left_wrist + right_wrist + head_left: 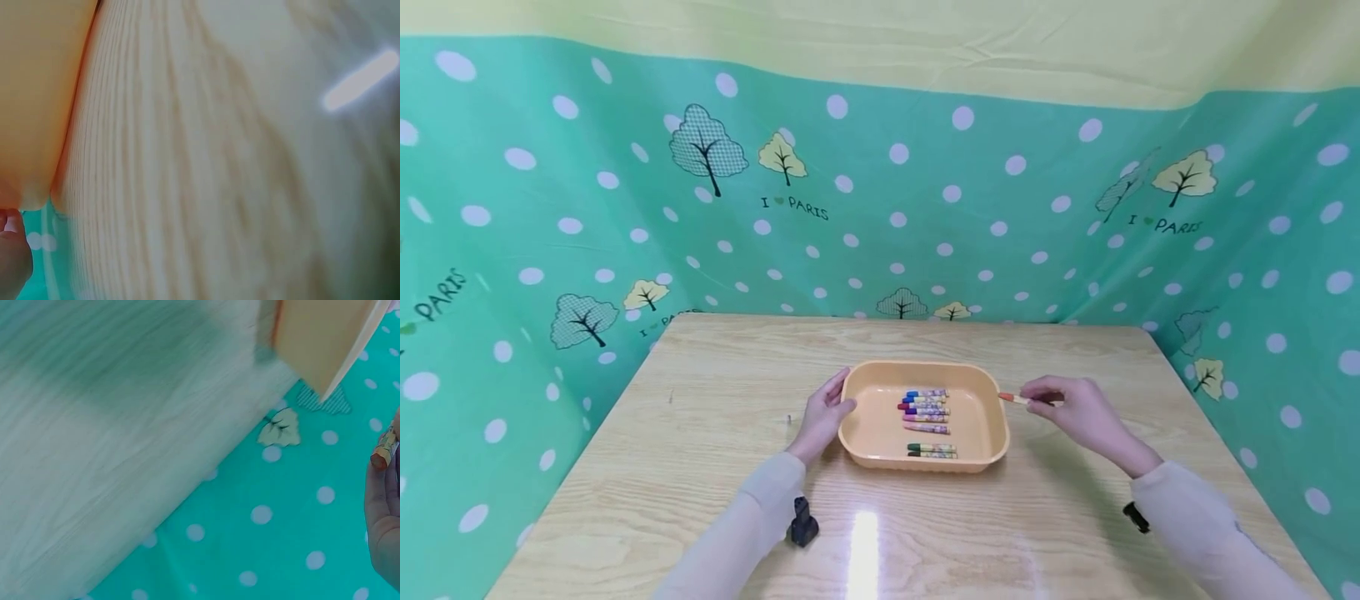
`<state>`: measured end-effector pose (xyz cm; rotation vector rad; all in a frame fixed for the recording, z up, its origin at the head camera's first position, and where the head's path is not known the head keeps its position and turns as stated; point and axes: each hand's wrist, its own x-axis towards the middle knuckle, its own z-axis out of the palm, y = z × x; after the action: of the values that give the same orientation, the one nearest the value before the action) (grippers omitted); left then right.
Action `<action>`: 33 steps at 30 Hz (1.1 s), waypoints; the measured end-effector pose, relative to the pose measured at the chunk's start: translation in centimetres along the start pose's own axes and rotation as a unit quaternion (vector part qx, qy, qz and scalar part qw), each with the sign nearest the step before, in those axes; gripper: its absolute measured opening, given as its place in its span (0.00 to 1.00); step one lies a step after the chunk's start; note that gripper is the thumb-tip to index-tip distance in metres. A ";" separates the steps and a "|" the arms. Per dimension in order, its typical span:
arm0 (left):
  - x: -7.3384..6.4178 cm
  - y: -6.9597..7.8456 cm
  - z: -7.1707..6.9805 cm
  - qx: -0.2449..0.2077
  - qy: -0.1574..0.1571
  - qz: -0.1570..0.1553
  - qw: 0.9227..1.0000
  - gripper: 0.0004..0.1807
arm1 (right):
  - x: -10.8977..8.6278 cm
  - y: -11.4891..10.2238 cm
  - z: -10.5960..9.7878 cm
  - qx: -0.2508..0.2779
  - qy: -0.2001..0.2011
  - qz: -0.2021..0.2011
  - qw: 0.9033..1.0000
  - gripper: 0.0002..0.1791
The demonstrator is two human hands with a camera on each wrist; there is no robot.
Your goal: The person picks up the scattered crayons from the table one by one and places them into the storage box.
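Observation:
A peach plastic tray (865,454) sits on the table, and several crayons (927,408) lie side by side inside it. Slightly apart from that row, toward the tray's near side, are a green crayon (931,448) and a dark crayon (932,455). My left hand (822,421) grips the tray's left rim, thumb over the edge; in the left wrist view its fingers (11,256) show at the tray's corner. Just outside the right rim, my right hand (1078,412) pinches an orange crayon (1013,398) in a paper wrapper, its orange tip pointing toward the tray.
The wooden table (730,392) extends around the tray, with a small dark speck (788,418) left of the left hand. A green dotted cloth (865,192) hangs behind and at both sides. Black wrist devices (803,523) show at both sleeves.

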<state>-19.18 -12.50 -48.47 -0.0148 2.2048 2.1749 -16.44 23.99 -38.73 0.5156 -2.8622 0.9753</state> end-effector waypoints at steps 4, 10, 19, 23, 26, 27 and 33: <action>0.0 0.0 0.1 0.001 0.001 -0.003 1.000 0.33 | 1.2 -0.9 1.6 0.026 -0.016 -0.006 1.000 0.09; -0.2 0.1 0.0 0.006 0.010 -0.010 1.000 0.34 | 2.9 -2.0 5.2 0.062 -0.068 -0.012 0.996 0.11; -0.3 0.5 -0.1 -0.002 -0.003 -0.003 1.000 0.33 | 4.0 -3.1 10.4 0.114 -0.097 0.009 0.989 0.10; -0.2 0.1 -0.1 0.006 0.002 0.000 1.000 0.33 | 4.3 -3.6 11.8 0.136 -0.113 0.028 0.984 0.11; -0.1 0.0 -0.1 0.006 0.010 -0.002 1.000 0.33 | 4.6 -3.9 12.3 0.140 -0.128 0.044 0.981 0.12; 0.0 0.0 -0.1 0.006 0.012 0.000 1.000 0.33 | 4.8 -3.9 12.4 0.144 -0.130 0.046 0.980 0.12; 0.0 0.2 0.1 0.012 0.008 0.002 1.000 0.33 | 5.0 -3.6 12.9 0.160 -0.148 0.062 0.974 0.12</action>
<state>-19.19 -12.35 -48.31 -0.0262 2.2402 2.1583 -19.40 12.10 -45.99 0.5525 -3.0376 1.5153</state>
